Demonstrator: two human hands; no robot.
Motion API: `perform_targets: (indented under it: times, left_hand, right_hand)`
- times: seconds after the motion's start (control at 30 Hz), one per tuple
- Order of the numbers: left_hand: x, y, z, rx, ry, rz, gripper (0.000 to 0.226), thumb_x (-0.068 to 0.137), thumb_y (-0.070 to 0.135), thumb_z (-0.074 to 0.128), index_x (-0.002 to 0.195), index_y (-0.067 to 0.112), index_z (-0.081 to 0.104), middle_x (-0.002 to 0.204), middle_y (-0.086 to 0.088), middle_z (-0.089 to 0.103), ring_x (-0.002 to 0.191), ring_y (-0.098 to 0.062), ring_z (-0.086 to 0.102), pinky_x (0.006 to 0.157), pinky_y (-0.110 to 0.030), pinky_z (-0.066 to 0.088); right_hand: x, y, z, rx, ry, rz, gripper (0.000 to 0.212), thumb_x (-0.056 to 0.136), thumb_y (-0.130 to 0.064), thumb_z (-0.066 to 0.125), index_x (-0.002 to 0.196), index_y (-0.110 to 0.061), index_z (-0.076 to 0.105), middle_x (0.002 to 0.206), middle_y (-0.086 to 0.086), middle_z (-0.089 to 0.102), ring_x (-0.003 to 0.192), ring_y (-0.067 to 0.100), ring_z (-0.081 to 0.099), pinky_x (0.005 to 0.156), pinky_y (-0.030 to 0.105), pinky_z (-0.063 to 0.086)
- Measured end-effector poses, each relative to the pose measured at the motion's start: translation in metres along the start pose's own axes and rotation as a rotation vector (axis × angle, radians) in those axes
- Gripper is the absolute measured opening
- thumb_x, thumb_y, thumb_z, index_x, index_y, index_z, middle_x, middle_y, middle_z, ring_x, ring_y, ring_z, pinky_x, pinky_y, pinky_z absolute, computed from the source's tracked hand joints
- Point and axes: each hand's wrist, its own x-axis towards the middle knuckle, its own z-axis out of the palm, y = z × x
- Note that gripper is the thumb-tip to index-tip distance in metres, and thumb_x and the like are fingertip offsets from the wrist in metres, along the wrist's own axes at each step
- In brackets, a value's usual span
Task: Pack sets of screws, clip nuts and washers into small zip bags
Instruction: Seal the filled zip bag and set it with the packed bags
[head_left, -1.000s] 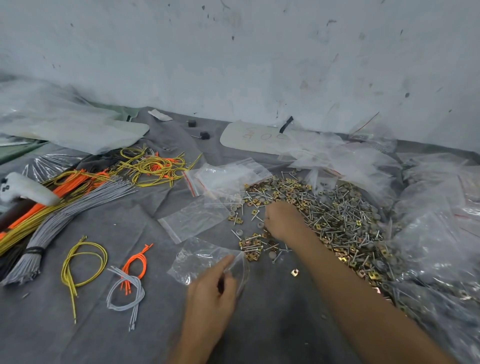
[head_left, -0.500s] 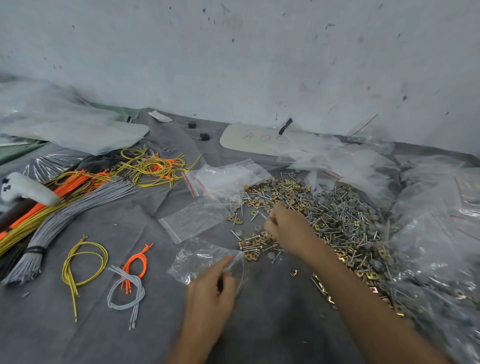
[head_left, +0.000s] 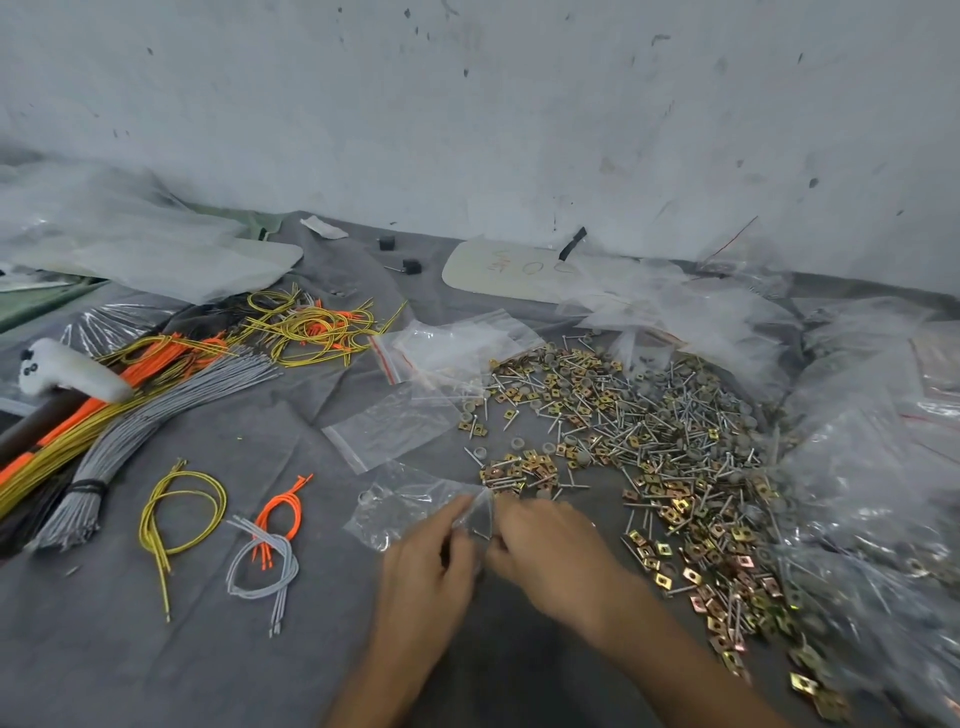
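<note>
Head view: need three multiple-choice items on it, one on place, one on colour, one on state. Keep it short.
1. Where does the heap of silver screws, brass clip nuts and grey washers lie on the grey cloth?
A. At the cloth's left edge
B. Right of the left hand, toward the wall
C. Inside a box

2. What colour is the loose wire loop beside the long grey wire bundle?
A. Blue
B. White
C. Yellow

3. What is the left hand doing?
A. Lying flat on the cloth
B. Gripping a white handle
C. Pinching the clear small zip bag

Answers:
1 B, the heap spreads out to that hand's right.
2 C, the loop is plainly yellow.
3 C, its fingers close on the bag's mouth.
</note>
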Motion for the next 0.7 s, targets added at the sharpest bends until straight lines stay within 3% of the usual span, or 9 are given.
perform_targets:
  times: [0.13, 0.27, 0.33, 0.4, 0.53, 0.7]
  left_hand:
    - [0.0, -0.001, -0.002, 0.0, -0.022, -0.003, 0.046, 0.084, 0.039, 0.04, 0.124, 0.043, 0.062, 0.068, 0.026, 0.065, 0.06, 0.006, 0.06, 0.062, -0.008, 0.043]
    - [0.0, 0.002, -0.003, 0.01, -0.008, -0.013, 0.043, 0.084, 0.04, 0.04, 0.124, 0.053, 0.053, 0.085, 0.038, 0.067, 0.078, 0.012, 0.064, 0.069, -0.002, 0.042]
    - [0.001, 0.002, -0.003, 0.005, -0.004, -0.026, 0.042, 0.086, 0.038, 0.043, 0.123, 0.054, 0.053, 0.098, 0.036, 0.068, 0.088, 0.013, 0.064, 0.076, -0.006, 0.045]
    - [0.002, 0.001, -0.003, 0.0, -0.011, -0.025, 0.041, 0.087, 0.035, 0.044, 0.122, 0.051, 0.058, 0.103, 0.031, 0.07, 0.092, 0.013, 0.064, 0.078, -0.008, 0.046]
    - [0.001, 0.002, -0.004, -0.011, -0.006, -0.032, 0.042, 0.083, 0.031, 0.042, 0.113, 0.052, 0.064, 0.091, 0.032, 0.07, 0.085, 0.011, 0.064, 0.07, -0.004, 0.042]
    - [0.002, -0.001, -0.003, -0.01, 0.006, -0.053, 0.045, 0.083, 0.024, 0.047, 0.115, 0.051, 0.062, 0.09, 0.042, 0.065, 0.085, 0.015, 0.063, 0.072, -0.003, 0.043]
  right_hand:
    - [0.003, -0.011, 0.007, -0.018, 0.056, -0.043, 0.03, 0.098, -0.026, 0.05, 0.123, -0.009, 0.052, 0.121, 0.012, 0.063, 0.114, 0.035, 0.058, 0.087, 0.041, 0.047]
    - [-0.004, -0.01, 0.016, 0.05, 0.143, -0.099, 0.026, 0.1, -0.019, 0.045, 0.124, -0.013, 0.055, 0.12, 0.006, 0.059, 0.112, 0.03, 0.058, 0.09, 0.041, 0.048]
    - [-0.006, -0.009, 0.016, 0.095, 0.193, -0.123, 0.028, 0.1, -0.018, 0.044, 0.125, -0.015, 0.057, 0.119, 0.003, 0.06, 0.111, 0.026, 0.058, 0.091, 0.039, 0.047]
    - [-0.006, -0.01, 0.016, 0.164, 0.231, -0.156, 0.026, 0.098, -0.017, 0.047, 0.12, -0.018, 0.061, 0.116, 0.002, 0.064, 0.109, 0.025, 0.059, 0.09, 0.04, 0.048]
    - [-0.006, -0.012, 0.018, 0.243, 0.266, -0.13, 0.013, 0.096, -0.024, 0.051, 0.106, -0.028, 0.057, 0.109, -0.003, 0.068, 0.101, 0.026, 0.063, 0.079, 0.042, 0.05]
    - [-0.01, -0.004, 0.023, 0.287, 0.225, -0.126, 0.015, 0.096, -0.034, 0.051, 0.11, -0.035, 0.048, 0.103, -0.003, 0.07, 0.099, 0.027, 0.064, 0.074, 0.04, 0.049]
